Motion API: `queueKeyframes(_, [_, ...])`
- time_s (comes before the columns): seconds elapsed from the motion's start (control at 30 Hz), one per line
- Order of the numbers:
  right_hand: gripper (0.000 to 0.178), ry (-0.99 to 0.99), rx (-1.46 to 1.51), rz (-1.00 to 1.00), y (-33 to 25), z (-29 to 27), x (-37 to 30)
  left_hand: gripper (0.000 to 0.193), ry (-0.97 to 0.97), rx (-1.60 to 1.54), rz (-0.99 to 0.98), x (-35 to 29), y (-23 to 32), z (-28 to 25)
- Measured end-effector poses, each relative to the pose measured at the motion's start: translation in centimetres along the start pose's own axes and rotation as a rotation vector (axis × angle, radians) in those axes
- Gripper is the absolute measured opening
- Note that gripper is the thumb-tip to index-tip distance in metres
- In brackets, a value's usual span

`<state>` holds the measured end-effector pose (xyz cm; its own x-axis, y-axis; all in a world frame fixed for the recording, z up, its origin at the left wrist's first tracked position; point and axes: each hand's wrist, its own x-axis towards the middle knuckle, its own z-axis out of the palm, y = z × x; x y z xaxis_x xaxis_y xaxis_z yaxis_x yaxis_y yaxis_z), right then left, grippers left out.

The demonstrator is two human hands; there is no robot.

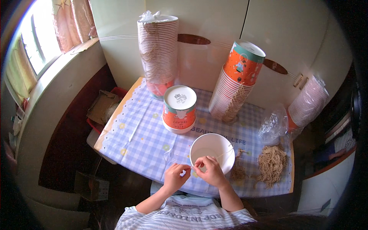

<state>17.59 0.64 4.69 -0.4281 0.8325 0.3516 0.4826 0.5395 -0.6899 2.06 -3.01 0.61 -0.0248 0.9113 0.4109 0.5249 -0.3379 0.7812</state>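
An open white paper bucket point(194, 150) stands near the front of the table, with a thin pale cord point(225, 154) looped at its far right rim. My right hand point(210, 171) is at the bucket's near side, its fingers pinched together. Just left of the bucket is my left hand point(177, 177), closed in a pinch too. The fingertips of both hands nearly meet over something thin and pale, too small to make out. Behind them, an orange and green printed paper bucket point(179, 115) sits upside down on a white rim.
A tangled heap of beige cord point(273, 165) lies at the right, beside a smaller bundle point(238, 171). Tall bucket stacks stand at the back left point(158, 53) and back right point(230, 94). A wrapped stack point(308, 101) leans by a crumpled plastic bag point(273, 124). Checkered cloth point(143, 153) covers the table.
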Motion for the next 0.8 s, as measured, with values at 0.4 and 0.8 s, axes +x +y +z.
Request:
queueKeyframes(0.4, [0.017, 0.001, 0.012, -0.043, -0.19, -0.09, 0.17, 0.022, 0.094, -0.059, 0.154, 0.80, 0.35, -0.27])
queueKeyframes(0.8, [0.017, 0.003, 0.019, -0.042, -0.08, -0.03, 0.15, 0.018, 0.053, -0.064, 0.159, 0.82, 0.01, 0.10])
